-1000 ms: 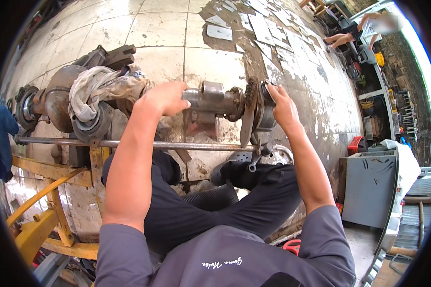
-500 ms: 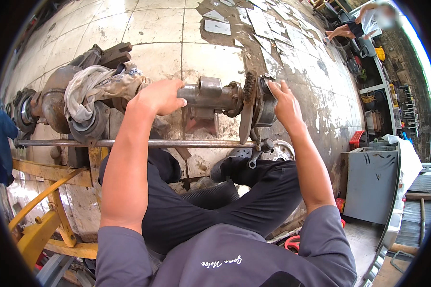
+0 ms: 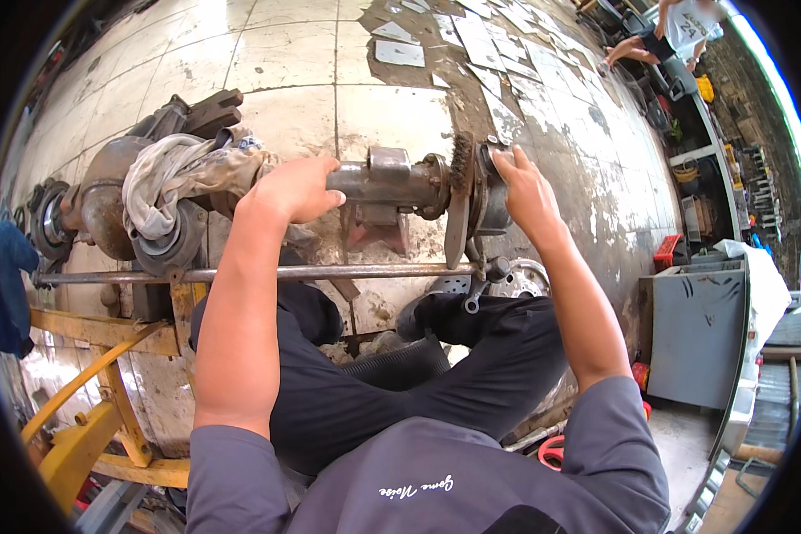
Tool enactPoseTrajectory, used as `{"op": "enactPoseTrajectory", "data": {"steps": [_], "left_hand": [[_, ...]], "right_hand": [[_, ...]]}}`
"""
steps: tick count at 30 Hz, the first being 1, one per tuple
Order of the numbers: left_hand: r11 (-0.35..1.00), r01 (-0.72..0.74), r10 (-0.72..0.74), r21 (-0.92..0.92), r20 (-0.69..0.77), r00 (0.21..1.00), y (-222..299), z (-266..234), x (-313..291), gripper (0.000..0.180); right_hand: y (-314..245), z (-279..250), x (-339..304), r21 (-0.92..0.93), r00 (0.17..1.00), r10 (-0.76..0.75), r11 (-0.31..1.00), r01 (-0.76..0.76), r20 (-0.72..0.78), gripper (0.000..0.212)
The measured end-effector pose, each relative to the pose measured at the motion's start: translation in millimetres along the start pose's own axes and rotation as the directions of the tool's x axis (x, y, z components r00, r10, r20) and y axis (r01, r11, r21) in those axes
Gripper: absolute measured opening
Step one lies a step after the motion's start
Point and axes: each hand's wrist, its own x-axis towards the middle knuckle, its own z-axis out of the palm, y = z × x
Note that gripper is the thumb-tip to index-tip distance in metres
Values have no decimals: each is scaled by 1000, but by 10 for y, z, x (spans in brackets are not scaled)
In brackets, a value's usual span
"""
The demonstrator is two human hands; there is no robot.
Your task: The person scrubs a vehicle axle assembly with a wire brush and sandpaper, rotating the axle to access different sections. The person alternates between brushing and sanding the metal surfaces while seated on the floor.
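A greasy metal axle housing (image 3: 365, 182) lies across in front of me, with a round bulging middle (image 3: 105, 200) at the left. My left hand (image 3: 295, 189) is closed over its tube, thumb toward me and the other fingertips partly hidden. At the right end, my right hand (image 3: 527, 191) has its fingers hooked over the rim of the wheel hub (image 3: 492, 209); its thumb is hidden. Between the flange and the hub a wire brush (image 3: 458, 200) leans upright, dark bristles at the top. A grey rag (image 3: 165, 182) is draped over the housing beside my left hand.
A long metal rod (image 3: 329, 271) runs across near my knees, with a ring-ended link (image 3: 473, 298) at its right end. At left stands a yellow metal frame (image 3: 107, 320). A grey cabinet (image 3: 696, 334) is at right. Broken tiles (image 3: 400, 53) lie ahead; a person (image 3: 663, 44) is at far right.
The view has shifted slightly. My hands stay at the same places on the axle, the right fingers drawn a little closer together. The far person has become more upright.
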Motion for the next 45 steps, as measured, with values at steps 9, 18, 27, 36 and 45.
{"op": "enactPoseTrajectory", "data": {"steps": [9,18,27,36,45], "left_hand": [[1000,17,-17,-19,11,1000,17,-96,-49,54],[1000,8,-8,5,5,1000,13,-43,15,54],[1000,27,-26,-11,60,998,54,-41,12,54],[999,42,-41,-13,82,996,113,-114,-47,55],[998,65,-64,-22,72,995,22,-120,-20,55]], "right_hand": [[-37,-266,93,-9,975,179,984,-179,130,66],[92,168,-13,-251,995,-64,965,82,79,61],[-34,142,112,-312,996,20,950,10,92,45],[-51,242,25,-322,999,-30,946,40,35,42],[59,237,134,-214,1000,-7,977,2,-24,40]]}}
